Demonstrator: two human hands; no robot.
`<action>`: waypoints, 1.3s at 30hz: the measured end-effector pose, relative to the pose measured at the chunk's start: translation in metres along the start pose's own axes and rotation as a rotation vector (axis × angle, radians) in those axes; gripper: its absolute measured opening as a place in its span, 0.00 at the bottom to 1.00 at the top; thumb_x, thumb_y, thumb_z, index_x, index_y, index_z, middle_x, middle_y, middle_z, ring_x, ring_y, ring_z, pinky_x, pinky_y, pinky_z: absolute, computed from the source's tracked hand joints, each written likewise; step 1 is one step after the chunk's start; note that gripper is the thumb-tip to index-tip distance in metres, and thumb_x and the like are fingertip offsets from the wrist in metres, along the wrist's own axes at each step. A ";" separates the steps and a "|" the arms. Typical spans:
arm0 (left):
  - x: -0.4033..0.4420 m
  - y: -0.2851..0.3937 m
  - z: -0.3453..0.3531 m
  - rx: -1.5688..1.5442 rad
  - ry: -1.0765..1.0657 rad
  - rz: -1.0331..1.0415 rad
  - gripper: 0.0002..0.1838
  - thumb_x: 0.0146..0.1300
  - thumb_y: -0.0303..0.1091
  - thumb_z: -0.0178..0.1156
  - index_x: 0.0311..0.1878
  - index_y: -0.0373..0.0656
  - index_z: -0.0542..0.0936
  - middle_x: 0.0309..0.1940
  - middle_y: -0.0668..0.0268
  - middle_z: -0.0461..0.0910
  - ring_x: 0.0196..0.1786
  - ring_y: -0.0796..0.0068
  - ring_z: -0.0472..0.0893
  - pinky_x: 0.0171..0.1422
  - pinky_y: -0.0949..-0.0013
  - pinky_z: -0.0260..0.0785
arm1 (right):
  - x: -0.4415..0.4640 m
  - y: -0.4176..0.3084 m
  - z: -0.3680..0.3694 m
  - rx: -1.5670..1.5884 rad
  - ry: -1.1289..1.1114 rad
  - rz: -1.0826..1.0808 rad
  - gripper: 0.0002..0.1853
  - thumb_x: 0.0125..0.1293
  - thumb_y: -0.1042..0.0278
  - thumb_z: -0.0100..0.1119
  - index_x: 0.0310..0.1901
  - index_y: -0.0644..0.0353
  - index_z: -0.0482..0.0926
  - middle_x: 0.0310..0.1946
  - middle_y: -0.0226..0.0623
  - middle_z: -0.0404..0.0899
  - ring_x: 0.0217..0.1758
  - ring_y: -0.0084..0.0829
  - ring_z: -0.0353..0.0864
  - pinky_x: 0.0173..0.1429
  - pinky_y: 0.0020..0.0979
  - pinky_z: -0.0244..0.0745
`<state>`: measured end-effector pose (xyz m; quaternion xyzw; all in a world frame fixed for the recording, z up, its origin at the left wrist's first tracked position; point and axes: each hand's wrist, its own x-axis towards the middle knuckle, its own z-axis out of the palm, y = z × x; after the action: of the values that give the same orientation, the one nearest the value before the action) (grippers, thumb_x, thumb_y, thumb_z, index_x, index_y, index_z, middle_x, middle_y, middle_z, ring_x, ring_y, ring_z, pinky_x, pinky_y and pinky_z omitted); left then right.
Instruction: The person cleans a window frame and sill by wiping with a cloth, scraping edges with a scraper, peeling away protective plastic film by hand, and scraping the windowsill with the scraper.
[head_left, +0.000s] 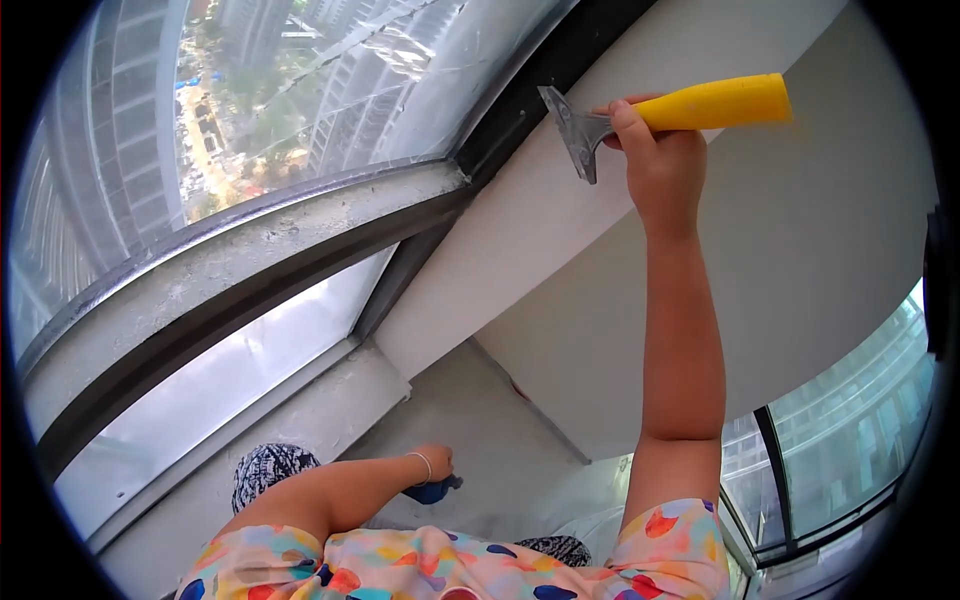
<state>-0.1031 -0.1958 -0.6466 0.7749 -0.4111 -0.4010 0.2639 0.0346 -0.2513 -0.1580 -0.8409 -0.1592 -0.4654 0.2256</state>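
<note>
My right hand (665, 160) is raised and closed around a scraper (715, 103) with a yellow handle and a wide grey head, which points left toward the dark window frame. The scraper head is near the pale wall beside the frame. Low in the view, my left hand (438, 464), with a bracelet at the wrist, is closed. A dark blue object (430, 491) shows just under it; its shape is mostly hidden by the hand and wrist.
A large window (300, 110) with streaked glass fills the upper left, above a dusty ledge (260, 225) and a lower pane (240, 350). Pale walls stand at the right. More windows (850, 410) show at the lower right. Patterned dark-and-white fabric (270, 470) shows below.
</note>
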 end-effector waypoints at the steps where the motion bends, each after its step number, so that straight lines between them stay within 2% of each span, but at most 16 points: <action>1: 0.003 -0.004 0.005 0.017 -0.041 -0.024 0.18 0.61 0.40 0.52 0.51 0.44 0.79 0.51 0.53 0.79 0.53 0.53 0.78 0.58 0.58 0.69 | 0.001 -0.004 -0.002 0.035 0.022 0.026 0.10 0.60 0.63 0.60 0.33 0.62 0.81 0.19 0.29 0.78 0.23 0.20 0.77 0.33 0.21 0.71; 4: 0.004 -0.007 0.006 0.045 -0.060 -0.095 0.19 0.61 0.40 0.52 0.52 0.41 0.78 0.54 0.51 0.77 0.56 0.52 0.76 0.60 0.58 0.69 | 0.004 -0.004 -0.004 -0.008 -0.022 0.049 0.10 0.60 0.63 0.60 0.32 0.63 0.81 0.20 0.29 0.79 0.23 0.20 0.77 0.33 0.21 0.72; 7: -0.003 0.006 0.001 0.000 -0.047 -0.211 0.21 0.62 0.41 0.52 0.55 0.41 0.77 0.57 0.51 0.75 0.58 0.50 0.75 0.61 0.58 0.68 | 0.000 0.002 -0.002 -0.075 -0.052 -0.027 0.10 0.60 0.63 0.60 0.31 0.63 0.81 0.19 0.29 0.79 0.22 0.20 0.77 0.33 0.22 0.71; 10: 0.017 0.002 0.013 -0.061 -0.083 -0.251 0.24 0.62 0.42 0.53 0.60 0.42 0.73 0.59 0.51 0.73 0.59 0.49 0.74 0.62 0.58 0.67 | 0.008 -0.003 -0.003 0.031 0.015 0.023 0.10 0.60 0.63 0.60 0.31 0.63 0.81 0.19 0.30 0.79 0.22 0.21 0.77 0.32 0.21 0.71; 12: 0.028 0.000 0.008 -0.186 -0.171 -0.325 0.28 0.62 0.47 0.54 0.63 0.43 0.70 0.59 0.53 0.73 0.59 0.52 0.75 0.62 0.58 0.66 | 0.003 -0.004 -0.002 -0.066 -0.015 0.006 0.11 0.60 0.63 0.60 0.31 0.63 0.81 0.20 0.30 0.79 0.22 0.21 0.77 0.32 0.21 0.71; 13: 0.031 0.001 0.005 -0.251 -0.214 -0.359 0.31 0.62 0.49 0.54 0.64 0.43 0.68 0.60 0.54 0.73 0.59 0.53 0.75 0.63 0.57 0.66 | 0.002 -0.005 -0.002 -0.116 -0.031 -0.003 0.11 0.60 0.63 0.60 0.31 0.63 0.81 0.20 0.30 0.80 0.23 0.21 0.77 0.32 0.21 0.71; 16: 0.021 0.010 -0.003 -0.857 -0.214 -0.593 0.35 0.60 0.58 0.57 0.64 0.43 0.69 0.57 0.56 0.75 0.59 0.58 0.75 0.64 0.57 0.64 | 0.008 -0.006 -0.006 -0.056 0.005 0.007 0.11 0.60 0.63 0.60 0.31 0.63 0.81 0.20 0.30 0.80 0.22 0.20 0.78 0.32 0.21 0.71; 19: 0.026 0.016 -0.008 -1.138 -0.301 -0.659 0.35 0.57 0.61 0.60 0.58 0.43 0.74 0.51 0.60 0.79 0.53 0.61 0.79 0.59 0.58 0.69 | 0.006 -0.008 -0.004 -0.047 -0.018 0.039 0.11 0.60 0.63 0.60 0.31 0.63 0.81 0.20 0.30 0.80 0.23 0.20 0.78 0.32 0.21 0.71; 22: 0.005 0.030 -0.035 -1.306 -0.523 -0.432 0.31 0.55 0.59 0.63 0.53 0.44 0.76 0.46 0.61 0.81 0.46 0.62 0.82 0.52 0.59 0.74 | 0.000 -0.003 -0.002 -0.072 -0.046 0.027 0.11 0.60 0.62 0.60 0.31 0.63 0.81 0.20 0.29 0.80 0.23 0.21 0.78 0.32 0.21 0.72; 25: 0.009 0.032 -0.041 -1.425 -0.611 -0.269 0.27 0.56 0.54 0.64 0.50 0.42 0.76 0.43 0.61 0.82 0.40 0.62 0.83 0.47 0.60 0.77 | 0.003 -0.003 -0.002 0.010 0.012 0.012 0.11 0.60 0.62 0.60 0.31 0.63 0.81 0.20 0.29 0.80 0.23 0.21 0.78 0.33 0.21 0.72; 28: 0.012 0.037 -0.048 -1.457 -0.523 -0.340 0.22 0.57 0.47 0.63 0.48 0.40 0.76 0.42 0.59 0.82 0.40 0.62 0.83 0.47 0.58 0.77 | -0.010 0.005 0.005 -0.047 -0.067 0.036 0.11 0.60 0.62 0.60 0.31 0.63 0.81 0.20 0.30 0.79 0.23 0.22 0.78 0.33 0.21 0.73; 31: 0.020 0.033 -0.047 -1.549 -0.427 -0.371 0.22 0.56 0.44 0.64 0.50 0.41 0.76 0.44 0.58 0.81 0.42 0.60 0.83 0.49 0.57 0.77 | -0.013 0.003 0.004 -0.125 -0.069 0.029 0.10 0.59 0.63 0.60 0.31 0.63 0.81 0.20 0.30 0.80 0.23 0.23 0.79 0.34 0.22 0.74; 34: 0.023 0.031 -0.047 -1.591 -0.348 -0.398 0.21 0.57 0.42 0.63 0.50 0.40 0.76 0.44 0.57 0.81 0.42 0.60 0.83 0.49 0.56 0.77 | -0.008 -0.002 0.002 0.065 0.015 0.077 0.10 0.58 0.63 0.61 0.31 0.63 0.81 0.20 0.30 0.79 0.23 0.24 0.79 0.33 0.23 0.73; 39: 0.023 0.030 -0.048 -1.596 -0.333 -0.393 0.20 0.57 0.41 0.62 0.49 0.39 0.75 0.42 0.57 0.82 0.41 0.60 0.83 0.49 0.57 0.77 | -0.028 0.011 0.014 -0.065 -0.089 0.039 0.09 0.57 0.64 0.61 0.30 0.63 0.80 0.19 0.32 0.78 0.23 0.26 0.79 0.33 0.24 0.73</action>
<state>-0.0680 -0.2274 -0.6081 0.3436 0.1050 -0.7196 0.5942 0.0353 -0.2550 -0.1905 -0.8705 -0.1377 -0.4281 0.1999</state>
